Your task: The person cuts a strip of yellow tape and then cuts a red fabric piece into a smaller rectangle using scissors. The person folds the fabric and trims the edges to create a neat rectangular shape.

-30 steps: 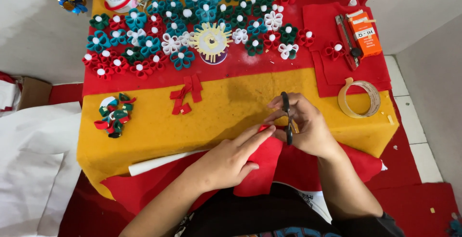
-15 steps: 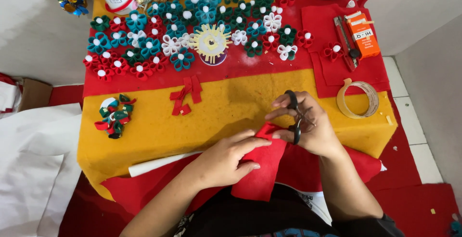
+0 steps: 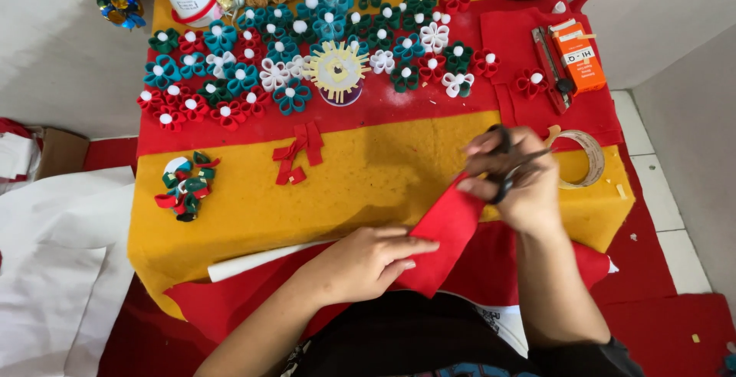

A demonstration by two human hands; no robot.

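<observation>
Right hand fingers are clenching through the scissors handles, blades meeting the top edge of the red felt piece. Left hand fingers are pinching and flattening the felt's lower edge at 7 o'clock from the scissors. The felt is lying over the yellow cloth, near edge. Judgement: keeping the felt taut and feeding it steadily should be giving a straight cut. Versus 0.5 s earlier: the scissors are sitting lower and the felt is rising toward them.

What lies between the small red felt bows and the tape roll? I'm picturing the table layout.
In the head view, bare yellow felt, then the right hand with scissors, lies between the red felt bows and the tape roll.
</observation>
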